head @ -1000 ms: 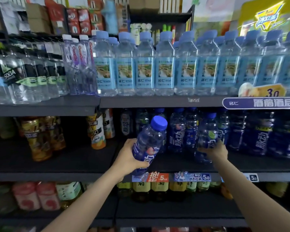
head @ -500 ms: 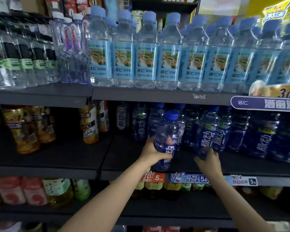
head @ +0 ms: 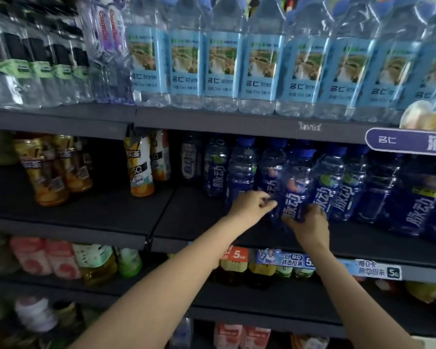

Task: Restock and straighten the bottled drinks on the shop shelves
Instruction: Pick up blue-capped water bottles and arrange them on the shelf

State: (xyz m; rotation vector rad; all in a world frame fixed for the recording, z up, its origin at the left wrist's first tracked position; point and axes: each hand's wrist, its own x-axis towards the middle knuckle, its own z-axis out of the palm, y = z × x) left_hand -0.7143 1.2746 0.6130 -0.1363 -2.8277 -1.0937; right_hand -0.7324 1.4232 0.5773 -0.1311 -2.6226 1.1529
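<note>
The dark blue bottle [head: 296, 187] stands upright at the front of the middle shelf [head: 191, 222], among matching blue drinks, so its label faces outward. The right hand [head: 308, 224] grips its base to seat it, while the left hand [head: 252, 206], fingers curled, pinches its side, probably to square it.
</note>
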